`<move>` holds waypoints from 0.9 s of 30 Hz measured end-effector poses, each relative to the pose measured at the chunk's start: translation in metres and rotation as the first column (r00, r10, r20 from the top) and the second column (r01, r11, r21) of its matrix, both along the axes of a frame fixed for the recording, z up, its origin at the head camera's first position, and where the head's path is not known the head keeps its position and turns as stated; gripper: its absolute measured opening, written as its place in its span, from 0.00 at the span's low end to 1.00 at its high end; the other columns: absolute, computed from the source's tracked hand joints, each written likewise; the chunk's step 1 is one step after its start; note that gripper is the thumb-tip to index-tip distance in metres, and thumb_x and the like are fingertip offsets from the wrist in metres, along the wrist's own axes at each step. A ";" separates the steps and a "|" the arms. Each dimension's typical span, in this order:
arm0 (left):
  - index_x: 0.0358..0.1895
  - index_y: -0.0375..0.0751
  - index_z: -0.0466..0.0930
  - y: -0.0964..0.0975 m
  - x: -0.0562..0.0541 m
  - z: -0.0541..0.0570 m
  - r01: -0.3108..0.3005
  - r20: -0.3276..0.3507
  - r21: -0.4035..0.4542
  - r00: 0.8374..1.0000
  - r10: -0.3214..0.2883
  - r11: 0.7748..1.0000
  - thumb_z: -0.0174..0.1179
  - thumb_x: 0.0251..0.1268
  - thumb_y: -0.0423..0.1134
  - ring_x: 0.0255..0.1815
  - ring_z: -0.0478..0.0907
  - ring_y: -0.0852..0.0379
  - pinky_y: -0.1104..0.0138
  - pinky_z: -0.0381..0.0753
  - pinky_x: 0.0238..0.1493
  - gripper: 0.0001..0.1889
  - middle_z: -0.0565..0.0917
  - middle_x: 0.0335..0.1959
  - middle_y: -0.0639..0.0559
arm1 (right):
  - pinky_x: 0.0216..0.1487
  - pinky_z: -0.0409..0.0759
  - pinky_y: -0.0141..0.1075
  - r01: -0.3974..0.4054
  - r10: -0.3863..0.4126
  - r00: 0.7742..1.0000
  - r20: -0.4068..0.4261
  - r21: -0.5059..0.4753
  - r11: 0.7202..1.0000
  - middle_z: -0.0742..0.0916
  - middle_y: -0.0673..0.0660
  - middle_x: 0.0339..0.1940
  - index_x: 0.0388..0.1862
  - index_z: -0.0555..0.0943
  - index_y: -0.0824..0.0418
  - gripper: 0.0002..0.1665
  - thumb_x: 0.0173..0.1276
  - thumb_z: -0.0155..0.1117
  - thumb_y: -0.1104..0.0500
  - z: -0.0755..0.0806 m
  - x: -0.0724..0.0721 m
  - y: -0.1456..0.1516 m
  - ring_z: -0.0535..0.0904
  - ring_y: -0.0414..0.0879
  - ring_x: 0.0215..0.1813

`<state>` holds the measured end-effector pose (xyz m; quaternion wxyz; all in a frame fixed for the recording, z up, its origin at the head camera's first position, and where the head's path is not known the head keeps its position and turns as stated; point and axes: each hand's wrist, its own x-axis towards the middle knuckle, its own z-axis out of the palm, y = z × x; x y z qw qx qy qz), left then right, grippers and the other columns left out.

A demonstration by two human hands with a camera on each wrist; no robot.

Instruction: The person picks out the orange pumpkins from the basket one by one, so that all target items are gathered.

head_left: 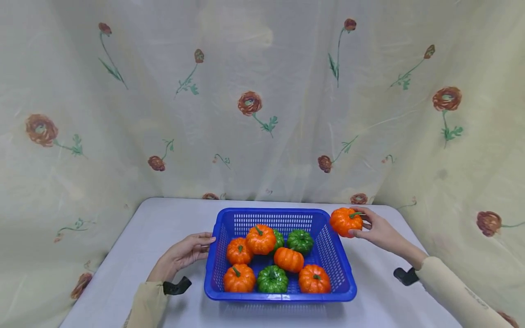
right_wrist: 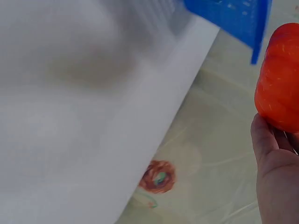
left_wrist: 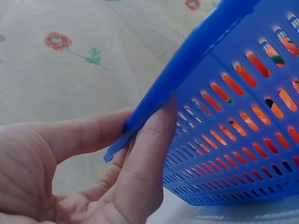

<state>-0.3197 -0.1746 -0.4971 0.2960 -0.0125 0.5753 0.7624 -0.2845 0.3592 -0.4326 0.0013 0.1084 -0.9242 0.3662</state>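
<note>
A blue plastic basket (head_left: 280, 297) with slotted walls holds several orange and green toy pumpkins. My left hand (head_left: 187, 252) pinches the basket's left rim; in the left wrist view the thumb lies on one side of the rim (left_wrist: 161, 86) and the fingers on the other. My right hand (head_left: 379, 232) holds an orange pumpkin (head_left: 343, 222) with a green stem, raised beside the basket's back right corner. The right wrist view shows the same pumpkin (right_wrist: 282, 79) at the fingertips. Inside the basket, a green pumpkin (head_left: 272, 279) sits at the front between two orange ones.
The basket stands on a white table (head_left: 176, 223). A pale curtain (head_left: 287, 150) printed with red flowers hangs behind the table and on both sides. Each wrist carries a black strap, the left strap (head_left: 177, 286) near the basket's left side.
</note>
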 end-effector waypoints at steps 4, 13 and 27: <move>0.57 0.34 0.64 -0.001 0.000 -0.003 0.008 -0.008 0.016 1.000 -0.008 1.000 0.55 0.71 0.37 0.39 0.82 0.57 0.65 0.86 0.45 0.17 0.84 0.41 0.47 | 0.57 0.79 0.56 0.077 -0.078 0.996 0.039 0.014 0.997 0.67 0.75 0.67 0.73 0.53 0.70 0.49 0.66 0.65 0.46 -0.010 -0.009 0.015 0.67 0.73 0.65; 0.57 0.34 0.65 -0.001 -0.002 -0.003 0.007 0.000 0.027 1.000 -0.007 1.000 0.55 0.71 0.36 0.40 0.84 0.57 0.64 0.86 0.46 0.18 0.84 0.42 0.47 | 0.59 0.78 0.56 0.164 -0.164 0.986 0.039 0.005 0.986 0.69 0.76 0.65 0.70 0.57 0.72 0.46 0.67 0.63 0.45 -0.044 -0.028 0.042 0.68 0.70 0.63; 0.57 0.34 0.65 -0.001 -0.001 -0.003 -0.013 0.019 0.040 1.000 0.012 0.999 0.56 0.70 0.36 0.39 0.86 0.55 0.65 0.86 0.45 0.18 0.84 0.42 0.46 | 0.66 0.66 0.64 0.239 -0.243 0.963 0.116 0.047 0.970 0.63 0.79 0.67 0.70 0.54 0.75 0.48 0.67 0.62 0.45 -0.089 -0.042 0.063 0.63 0.73 0.66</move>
